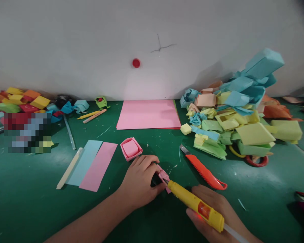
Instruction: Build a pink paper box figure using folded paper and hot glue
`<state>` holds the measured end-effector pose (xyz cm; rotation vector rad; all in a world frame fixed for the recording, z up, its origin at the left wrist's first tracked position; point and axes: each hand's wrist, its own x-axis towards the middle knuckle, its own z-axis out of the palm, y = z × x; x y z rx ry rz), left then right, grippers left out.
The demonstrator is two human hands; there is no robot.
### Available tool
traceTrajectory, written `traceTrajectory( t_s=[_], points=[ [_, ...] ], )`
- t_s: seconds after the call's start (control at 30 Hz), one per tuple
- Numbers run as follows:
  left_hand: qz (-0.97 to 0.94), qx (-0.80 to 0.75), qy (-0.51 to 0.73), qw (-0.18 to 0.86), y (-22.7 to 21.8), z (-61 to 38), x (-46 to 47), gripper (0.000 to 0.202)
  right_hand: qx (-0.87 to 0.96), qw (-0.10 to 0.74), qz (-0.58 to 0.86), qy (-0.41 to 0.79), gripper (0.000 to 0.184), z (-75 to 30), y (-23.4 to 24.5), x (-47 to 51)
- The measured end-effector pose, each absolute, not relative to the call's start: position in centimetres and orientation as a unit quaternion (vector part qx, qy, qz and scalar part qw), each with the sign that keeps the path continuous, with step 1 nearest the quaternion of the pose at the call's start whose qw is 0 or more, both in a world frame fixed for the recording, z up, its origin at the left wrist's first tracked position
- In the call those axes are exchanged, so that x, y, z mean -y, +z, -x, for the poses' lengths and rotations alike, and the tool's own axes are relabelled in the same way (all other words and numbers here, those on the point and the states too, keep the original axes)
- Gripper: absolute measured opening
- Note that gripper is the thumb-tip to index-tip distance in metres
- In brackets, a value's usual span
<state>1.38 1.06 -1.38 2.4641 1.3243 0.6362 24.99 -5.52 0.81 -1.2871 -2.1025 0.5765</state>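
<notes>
One yellow glue gun (188, 198); dark strokes (160, 49) on wall (91, 44)

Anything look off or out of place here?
Yes: the red cutter lies near the right hand, its metal tip uncovered, perhaps a snag risk. Dark branching lines on the wall also look odd; crack or drawn mark, I can't tell.

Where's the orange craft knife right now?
In the head view, the orange craft knife lies right of centre on the green table, just beyond the right hand holding the yellow glue gun, nearer than the folded-paper pile.
</notes>
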Motion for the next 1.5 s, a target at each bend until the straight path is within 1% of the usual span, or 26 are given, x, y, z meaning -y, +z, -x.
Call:
traceTrajectory(
  t_s=[0.17,0.3,0.4,0.6,1.2,1.5],
  points=[
    [-0.852,-0.458,0.217,0.135,-1.35,-1.46,-1.10,0.023,0.774,0.314,0.505,0.215,0.044,-24.79,0.91,5.89],
    [-0.849,-0.462,0.218,0.136,-1.35,-1.54,-1.05,0.024,0.785,0.302,0.491,0.227,0.036,-24.97,0.63,5.56],
    [-0.848,-0.462,0.220,0.138,-1.32,-1.56,-1.01,0.024,0.803,0.276,0.474,0.232,0.032,-25.31,0.31,5.22],
    [-0.847,-0.462,0.223,0.140,-1.21,-1.60,-1.00,0.021,0.811,0.241,0.470,0.251,0.032,-25.57,0.18,5.17],
    [-0.848,-0.456,0.231,0.136,-1.23,-1.66,-1.03,0.023,0.815,0.226,0.474,0.245,0.035,-25.65,0.31,5.29],
    [-0.847,-0.462,0.224,0.141,-1.38,-1.55,-1.07,0.022,0.816,0.219,0.476,0.243,0.033,-25.61,0.41,5.17]
  ],
)
